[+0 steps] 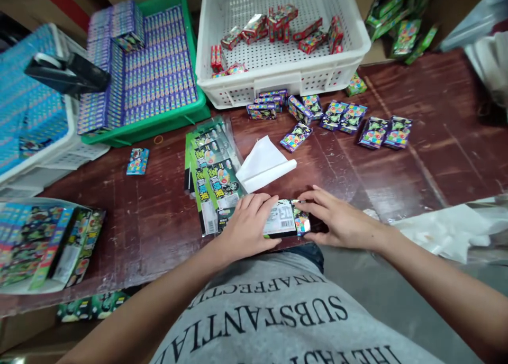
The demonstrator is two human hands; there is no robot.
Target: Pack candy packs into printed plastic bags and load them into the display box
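A printed packaging pouch [281, 219] with a white label and barcode lies flat near the table's front edge. My left hand [246, 225] is closed over its left part, thumb along the near edge. At the pouch's right end a small colourful candy box [302, 222] sticks out. My right hand [339, 216] grips that box's outer end between fingers and thumb; how deep the box sits in the pouch is hidden. Left of my hands lies a fanned stack of flat printed pouches [216, 181]. A folded sheet of white paper [264, 165] rests just beyond the pouch.
Several purple candy boxes [296, 136] lie beyond the paper. Behind them stands a white basket [278, 83] with red boxes. A green crate [151, 131] holds rows of purple boxes. One blue box [137, 161] sits left; a filled carton [35, 247] stands at the near left.
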